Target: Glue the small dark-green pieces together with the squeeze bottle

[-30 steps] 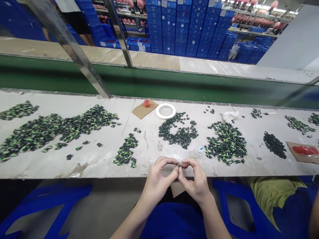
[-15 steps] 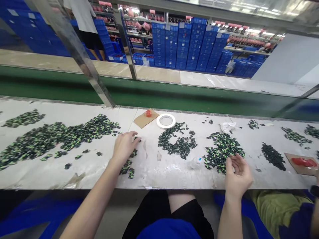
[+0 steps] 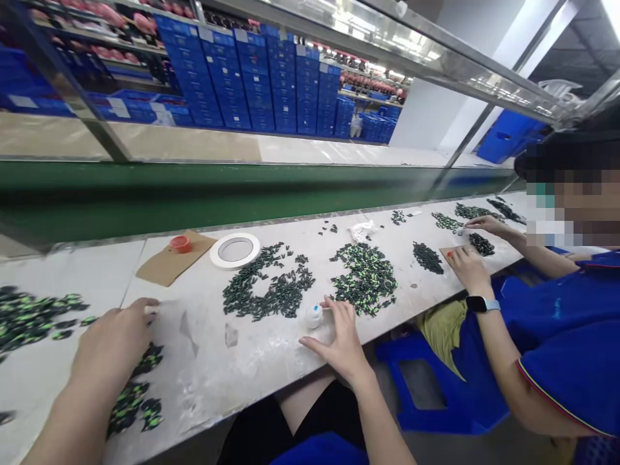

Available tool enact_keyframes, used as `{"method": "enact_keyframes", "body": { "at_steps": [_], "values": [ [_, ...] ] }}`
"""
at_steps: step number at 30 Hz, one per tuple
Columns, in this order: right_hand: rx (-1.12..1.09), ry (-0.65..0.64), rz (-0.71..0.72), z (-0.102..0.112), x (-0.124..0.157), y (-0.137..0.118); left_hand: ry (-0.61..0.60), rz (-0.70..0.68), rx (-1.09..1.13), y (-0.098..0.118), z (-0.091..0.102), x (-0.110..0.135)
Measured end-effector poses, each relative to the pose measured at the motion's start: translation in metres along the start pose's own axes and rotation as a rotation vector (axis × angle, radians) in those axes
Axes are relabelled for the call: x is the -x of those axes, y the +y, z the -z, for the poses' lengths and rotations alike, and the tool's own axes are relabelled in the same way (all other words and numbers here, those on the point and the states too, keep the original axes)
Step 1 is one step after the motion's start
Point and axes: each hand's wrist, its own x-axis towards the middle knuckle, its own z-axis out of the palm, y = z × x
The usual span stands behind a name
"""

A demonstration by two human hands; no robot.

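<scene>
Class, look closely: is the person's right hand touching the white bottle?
Cannot tell: in the head view, the right hand curves open around the white bottle, very close to it, but neither contact nor a gap shows plainly.

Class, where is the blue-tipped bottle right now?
Near the middle of the head view, the bottle is on the table by the open right hand, just below the gap between the dark pile and green-flecked pile.

Right hand [image 3: 345, 342] from the green-speckled pile [image 3: 372, 278] to beside a white bottle [image 3: 314, 316].
</scene>
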Motion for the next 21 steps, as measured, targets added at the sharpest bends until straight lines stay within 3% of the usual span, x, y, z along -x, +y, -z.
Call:
{"method": "enact_keyframes", "body": {
  "at_steps": [4, 9, 10, 13, 17, 21],
  "values": [
    [-0.001, -0.007, -0.012, -0.012, -0.004, -0.003, 0.053, 0.063, -0.304, 0.011, 0.003, 0.005],
    [-0.072, 0.025, -0.012, -0.017, -0.008, -0.006, -0.060, -0.031, 0.056, 0.039, 0.001, 0.028],
    [-0.100, 0.030, -0.034, -0.017, -0.007, -0.007, -0.153, -0.082, 0.139, 0.045, -0.003, 0.036],
    [-0.234, -0.004, -0.129, -0.013, -0.005, -0.011, -0.204, -0.165, 0.299, 0.064, -0.026, 0.062],
    [-0.473, -0.088, -0.217, -0.011, -0.003, -0.017, -0.064, -0.320, 0.370, 0.081, -0.065, 0.085],
    [-0.646, 0.042, -0.241, -0.011, -0.004, -0.016, 0.135, -0.405, 0.281, 0.085, -0.087, 0.090]
  ]
}}
